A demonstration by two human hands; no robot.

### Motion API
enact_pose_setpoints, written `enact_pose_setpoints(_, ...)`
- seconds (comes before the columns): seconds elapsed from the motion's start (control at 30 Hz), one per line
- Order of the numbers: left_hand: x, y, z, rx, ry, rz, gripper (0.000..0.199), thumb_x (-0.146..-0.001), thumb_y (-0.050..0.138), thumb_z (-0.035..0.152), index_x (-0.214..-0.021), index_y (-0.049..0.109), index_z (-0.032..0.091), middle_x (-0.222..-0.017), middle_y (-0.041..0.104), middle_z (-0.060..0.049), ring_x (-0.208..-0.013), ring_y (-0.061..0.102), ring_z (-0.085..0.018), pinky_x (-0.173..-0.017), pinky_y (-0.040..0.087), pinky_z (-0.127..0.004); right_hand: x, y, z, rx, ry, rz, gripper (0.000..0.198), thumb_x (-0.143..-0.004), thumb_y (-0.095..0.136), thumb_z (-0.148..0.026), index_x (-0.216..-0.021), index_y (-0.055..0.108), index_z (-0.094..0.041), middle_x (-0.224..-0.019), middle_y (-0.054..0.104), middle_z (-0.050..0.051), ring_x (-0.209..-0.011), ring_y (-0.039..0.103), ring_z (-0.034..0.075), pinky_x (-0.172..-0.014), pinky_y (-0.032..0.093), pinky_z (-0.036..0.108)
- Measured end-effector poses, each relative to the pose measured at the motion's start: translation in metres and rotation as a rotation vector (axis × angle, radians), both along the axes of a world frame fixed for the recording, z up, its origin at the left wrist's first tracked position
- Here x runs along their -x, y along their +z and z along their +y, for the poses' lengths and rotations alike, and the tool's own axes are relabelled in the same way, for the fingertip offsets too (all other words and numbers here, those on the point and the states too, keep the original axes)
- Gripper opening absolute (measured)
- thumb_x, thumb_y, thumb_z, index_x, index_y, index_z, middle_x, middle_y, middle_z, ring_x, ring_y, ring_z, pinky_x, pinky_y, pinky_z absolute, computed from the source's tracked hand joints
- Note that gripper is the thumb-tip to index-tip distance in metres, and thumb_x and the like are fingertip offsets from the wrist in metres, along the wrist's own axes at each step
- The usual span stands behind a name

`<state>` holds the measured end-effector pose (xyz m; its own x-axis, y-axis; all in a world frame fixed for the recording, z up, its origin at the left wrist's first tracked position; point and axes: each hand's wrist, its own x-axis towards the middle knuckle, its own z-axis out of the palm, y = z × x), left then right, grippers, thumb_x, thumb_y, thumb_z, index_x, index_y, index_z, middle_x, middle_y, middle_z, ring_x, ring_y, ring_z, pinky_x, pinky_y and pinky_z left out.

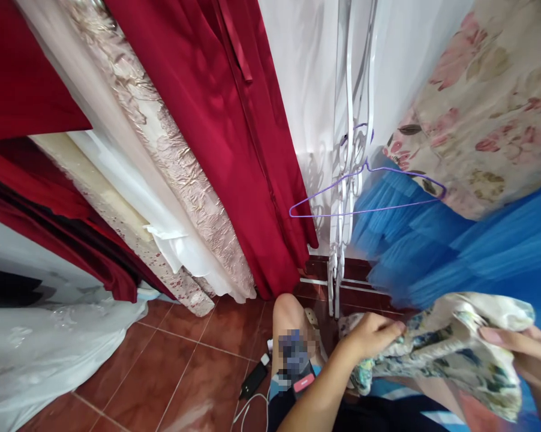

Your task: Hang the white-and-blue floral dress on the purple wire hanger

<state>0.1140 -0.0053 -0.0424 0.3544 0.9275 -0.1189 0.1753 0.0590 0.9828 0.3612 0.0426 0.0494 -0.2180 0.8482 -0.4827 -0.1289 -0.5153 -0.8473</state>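
A crumpled cream garment (pixel 450 354) with a blue, green and yellow floral print is stretched between my two hands above my lap. My left hand (pixel 372 339) is closed round one end of it. At the other end, my right hand (pixel 516 345) pinches the cloth, its thumb lying on top. The garment is bunched, so its full shape does not show. Beyond it, a bare purple wire hanger (pixel 328 214) hangs from a white metal rack (pixel 349 90).
Long red fabric (pixel 234 168) and a textured pink-beige one (pixel 176 156) hang ahead to the left. Blue tulle (pixel 436 240) and a rose-print cloth (pixel 490 120) hang at right. A black power bank (pixel 254 379) with a white cable lies on the red tiles (pixel 162 366). A phone (pixel 297 372) rests by my leg.
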Motion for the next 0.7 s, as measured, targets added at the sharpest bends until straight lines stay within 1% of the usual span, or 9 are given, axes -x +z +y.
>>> enact_pose_setpoints(0.07, 0.005, -0.002, 0.001, -0.047, 0.105, -0.077, 0.050, -0.090, 0.049, 0.058, -0.069, 0.059, 0.014, -0.062, 0.040, 0.004, -0.061, 0.036, -0.010, -0.056, 0.027, -0.024, 0.005, 0.001, 0.006, 0.003, -0.039, 0.038, 0.057, -0.048, 0.083, -0.030, -0.105, 0.074, -0.031, -0.103, 0.075, 0.021, -0.090, 0.070, 0.047, -0.077, 0.058, 0.053)
enact_pose_setpoints(0.1, 0.008, -0.002, 0.002, -0.077, 0.157, -0.089, 0.048, -0.090, 0.051, 0.056, -0.070, 0.060, 0.013, -0.062, 0.042, 0.003, -0.062, 0.037, -0.011, -0.058, 0.029, -0.024, 0.008, 0.001, 0.008, 0.009, -0.055, 0.054, 0.055, -0.049, 0.081, -0.029, -0.103, 0.075, -0.030, -0.104, 0.074, 0.021, -0.091, 0.070, 0.047, -0.076, 0.058, 0.051)
enact_pose_setpoints(0.17, 0.012, 0.000, 0.005, -0.137, 0.238, -0.075, 0.048, -0.089, 0.055, 0.054, -0.063, 0.056, 0.013, -0.060, 0.037, 0.003, -0.062, 0.036, -0.011, -0.057, 0.027, -0.025, 0.018, 0.001, 0.009, 0.018, -0.080, 0.078, 0.050, -0.050, 0.079, -0.026, -0.100, 0.076, -0.027, -0.106, 0.074, 0.021, -0.093, 0.070, 0.046, -0.076, 0.058, 0.049)
enact_pose_setpoints(0.23, 0.010, 0.003, 0.004, -0.152, 0.273, -0.057, 0.050, -0.087, 0.058, 0.053, -0.056, 0.050, 0.014, -0.057, 0.031, 0.004, -0.059, 0.032, -0.010, -0.055, 0.023, -0.025, 0.028, 0.001, 0.008, 0.016, -0.089, 0.092, 0.048, -0.050, 0.077, -0.023, -0.098, 0.076, -0.027, -0.106, 0.075, 0.019, -0.095, 0.069, 0.045, -0.077, 0.057, 0.049)
enact_pose_setpoints(0.3, 0.002, 0.003, 0.001, -0.121, 0.264, -0.079, 0.050, -0.087, 0.057, 0.054, -0.057, 0.051, 0.014, -0.057, 0.032, 0.004, -0.057, 0.032, -0.009, -0.053, 0.022, -0.025, 0.036, 0.001, 0.005, 0.002, -0.098, 0.092, 0.046, -0.052, 0.076, -0.023, -0.098, 0.076, -0.027, -0.103, 0.075, 0.018, -0.097, 0.069, 0.045, -0.077, 0.057, 0.049)
enact_pose_setpoints(0.37, -0.010, 0.001, -0.005, -0.088, 0.230, -0.112, 0.048, -0.088, 0.056, 0.055, -0.062, 0.058, 0.014, -0.058, 0.036, 0.004, -0.056, 0.033, -0.009, -0.052, 0.024, -0.025, 0.041, 0.001, 0.001, -0.005, -0.107, 0.082, 0.042, -0.054, 0.075, -0.023, -0.096, 0.076, -0.027, -0.101, 0.076, 0.017, -0.097, 0.069, 0.045, -0.076, 0.057, 0.049)
enact_pose_setpoints(0.5, -0.026, -0.008, -0.011, -0.075, 0.151, -0.094, 0.046, -0.088, 0.055, 0.055, -0.075, 0.070, 0.014, -0.062, 0.046, 0.002, -0.058, 0.039, -0.010, -0.053, 0.029, -0.024, 0.037, 0.000, -0.002, 0.013, -0.100, 0.056, 0.036, -0.056, 0.074, -0.024, -0.091, 0.077, -0.026, -0.100, 0.076, 0.018, -0.095, 0.069, 0.044, -0.075, 0.057, 0.048)
enact_pose_setpoints(0.6, -0.013, -0.013, -0.006, -0.129, 0.073, 0.051, 0.049, -0.089, 0.052, 0.056, -0.076, 0.072, 0.014, -0.060, 0.049, 0.002, -0.057, 0.041, -0.011, -0.054, 0.030, -0.024, 0.023, -0.001, 0.002, 0.007, -0.127, 0.013, 0.031, -0.054, 0.076, -0.026, -0.085, 0.078, -0.025, -0.096, 0.076, 0.020, -0.087, 0.071, 0.043, -0.070, 0.057, 0.047)
enact_pose_setpoints(0.7, 0.025, -0.009, 0.007, -0.210, 0.009, 0.300, 0.049, -0.084, 0.058, 0.061, -0.079, 0.074, 0.015, -0.058, 0.055, 0.000, -0.058, 0.048, -0.013, -0.056, 0.033, -0.025, 0.006, 0.000, 0.014, -0.042, -0.143, -0.062, 0.026, -0.055, 0.079, -0.031, -0.080, 0.077, -0.026, -0.089, 0.076, 0.019, -0.072, 0.072, 0.039, -0.062, 0.056, 0.045)
